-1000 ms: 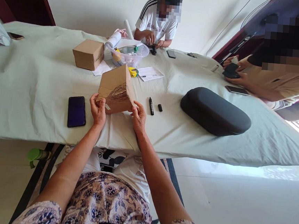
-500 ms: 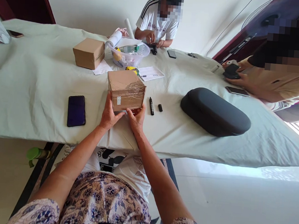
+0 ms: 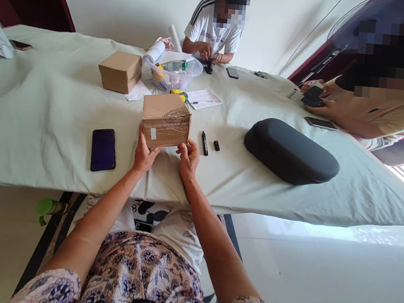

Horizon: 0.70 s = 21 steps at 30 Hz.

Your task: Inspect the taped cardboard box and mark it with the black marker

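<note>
A brown cardboard box [image 3: 170,132] with clear tape and a small checkered label is tilted in front of me over the cloth. My left hand [image 3: 144,153] grips its lower left corner, thumb along the bottom edge and fingers up the side. At the lower right corner is my right hand [image 3: 188,159], its fingers loosely bent and apart; whether a fingertip touches the box is unclear. Just right of that hand lie an uncapped black marker [image 3: 204,143] and its cap [image 3: 216,145]. A dark phone [image 3: 103,150] rests to the left.
Farther back are a second cardboard box [image 3: 120,72], a clear plastic bowl [image 3: 176,79] of assorted items, a yellow tape measure [image 3: 179,94] and paper with a pen [image 3: 206,100]. A black case [image 3: 292,152] sits on the right. Two people handle small dark objects across the table.
The box has shifted slightly left with my left hand. My right hand has loosened from the box's right corner and moved a little to the right.
</note>
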Tool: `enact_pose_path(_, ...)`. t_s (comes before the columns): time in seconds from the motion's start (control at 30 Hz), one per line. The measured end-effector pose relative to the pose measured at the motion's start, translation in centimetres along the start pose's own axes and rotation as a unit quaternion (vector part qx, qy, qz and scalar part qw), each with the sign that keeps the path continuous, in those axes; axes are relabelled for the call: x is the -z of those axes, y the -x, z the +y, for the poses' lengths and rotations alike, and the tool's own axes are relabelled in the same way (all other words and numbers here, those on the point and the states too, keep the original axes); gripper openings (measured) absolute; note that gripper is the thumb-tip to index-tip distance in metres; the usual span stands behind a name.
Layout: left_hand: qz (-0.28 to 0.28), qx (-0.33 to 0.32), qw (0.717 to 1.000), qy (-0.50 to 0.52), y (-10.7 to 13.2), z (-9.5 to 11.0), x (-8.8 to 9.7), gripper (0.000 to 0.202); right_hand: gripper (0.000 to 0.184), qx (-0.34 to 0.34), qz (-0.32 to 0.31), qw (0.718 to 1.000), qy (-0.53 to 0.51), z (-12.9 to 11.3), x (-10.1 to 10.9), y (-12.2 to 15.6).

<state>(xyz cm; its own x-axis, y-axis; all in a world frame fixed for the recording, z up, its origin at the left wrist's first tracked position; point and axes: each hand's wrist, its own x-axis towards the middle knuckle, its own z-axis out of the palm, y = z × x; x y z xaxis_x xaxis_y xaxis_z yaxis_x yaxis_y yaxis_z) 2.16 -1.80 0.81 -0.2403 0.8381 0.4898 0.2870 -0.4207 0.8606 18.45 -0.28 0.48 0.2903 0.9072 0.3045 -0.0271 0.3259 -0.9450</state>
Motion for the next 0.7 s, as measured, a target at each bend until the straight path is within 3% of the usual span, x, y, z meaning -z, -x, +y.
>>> enact_pose_path(0.23,-0.030,0.034,0.997,0.061,-0.2,0.3,0.2,0.115,0.047,-0.011,0.007,0.999,-0.039,-0.8,0.4,-0.1)
enact_pose_path(0.7,-0.068,0.027,0.995,0.067,0.1,0.2,0.0,0.114,0.044,0.081,-0.009,0.996,-0.040,-1.2,0.6,0.3)
